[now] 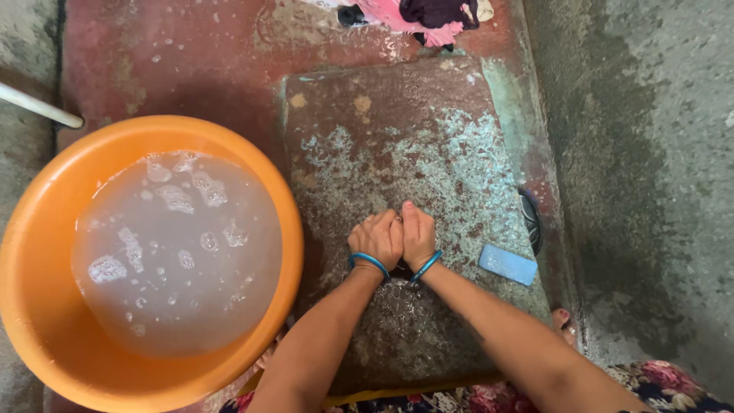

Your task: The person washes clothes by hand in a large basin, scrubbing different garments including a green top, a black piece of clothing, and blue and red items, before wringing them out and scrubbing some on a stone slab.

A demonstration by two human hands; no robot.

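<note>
My left hand (376, 238) and my right hand (418, 232) are both closed into fists. They press side by side on a wet stone washing slab (397, 145). A small bit of dark cloth (402, 269) shows under them between the wrists; most of it is hidden by the fists. Each wrist wears a blue bangle. A blue bar of soap (508, 265) lies on the slab just right of my right wrist.
A large orange basin (46, 306) of soapy water stands to the left of the slab. Pink and dark clothes (420, 14) lie at the slab's far end. A white pipe (38, 105) enters at left. A grey concrete wall (657, 153) rises on the right.
</note>
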